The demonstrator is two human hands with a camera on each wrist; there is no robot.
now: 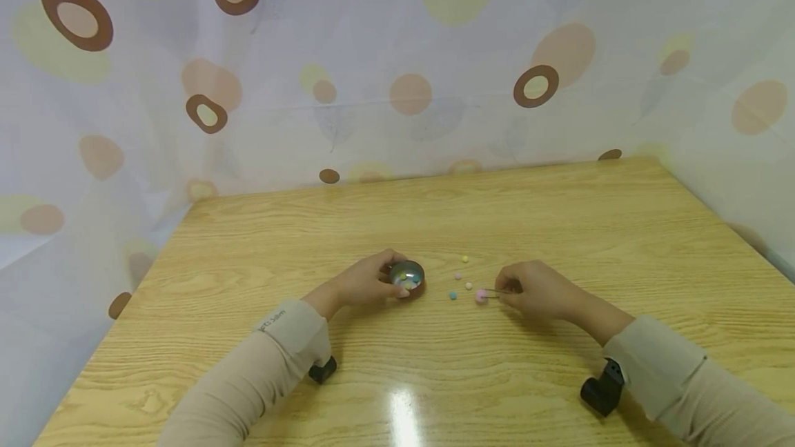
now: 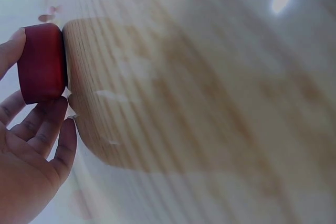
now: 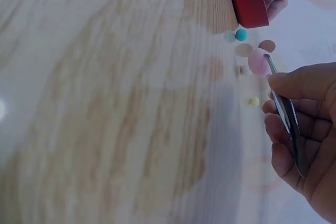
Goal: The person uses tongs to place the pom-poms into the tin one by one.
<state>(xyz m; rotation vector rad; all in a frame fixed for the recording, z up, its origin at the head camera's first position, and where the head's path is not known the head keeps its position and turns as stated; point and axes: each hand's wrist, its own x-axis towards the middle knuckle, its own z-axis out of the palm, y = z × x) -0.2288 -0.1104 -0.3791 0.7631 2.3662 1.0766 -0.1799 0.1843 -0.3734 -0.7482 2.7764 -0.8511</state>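
A small round cup [image 2: 43, 64], dark red outside and shiny inside, stands on the table with several tiny coloured balls in it. My left hand [image 1: 369, 280] grips its side between thumb and fingers. To the right, my right hand [image 1: 537, 288] pinches metal tweezers [image 3: 286, 114] that point left. The tweezers' tips are at a larger pink ball [image 3: 258, 62]; whether they squeeze it is hard to tell. Between cup and tweezers lie a blue ball [image 1: 453, 296], a cream ball [image 1: 468, 286], a pale pink ball [image 1: 457, 276] and, farther back, a yellow ball [image 1: 465, 259].
The wooden table [image 1: 397, 226] has a glossy grain and a bright light reflection near its front. A patterned white cloth [image 1: 373, 88] hangs behind it and along both sides. Black wrist cameras sit under the left cuff and the right cuff [image 1: 652, 364].
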